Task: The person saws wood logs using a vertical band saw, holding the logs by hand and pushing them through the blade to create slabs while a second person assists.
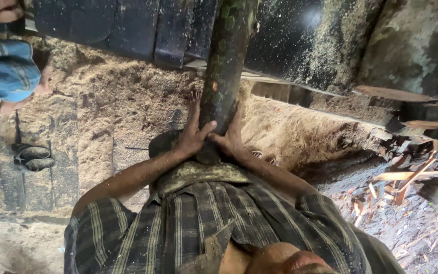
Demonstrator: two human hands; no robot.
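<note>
I hold the near end of a round, dark green log (pixel 226 61) with both my hands. The log runs away from my belly, up and across the dark sawmill bench (pixel 128 30) at the top of the view. Its end sits between my two palms, just in front of my checked shirt (pixel 204 223).

My left hand (pixel 194 133) lies on the left side of the log. Its fingers (pixel 194 104) are stretched out along the bark and a little apart, and the thumb crosses over the front of the log end. My right hand (pixel 230 137) presses on the right side, with the fingers together and pointing up along the wood. So the log is clamped between my two hands, with fingers on both flanks, and the fingertips do not meet around it.

Below the log the ground is covered with pale sawdust (pixel 128 101). On the right side there is a heap of thin wood offcuts (pixel 406 177). On the left a pair of dark sandals (pixel 32 156) lies on the floor, and at the top left corner I see another person in a blue striped cloth (pixel 1 71), well apart from my hands.
</note>
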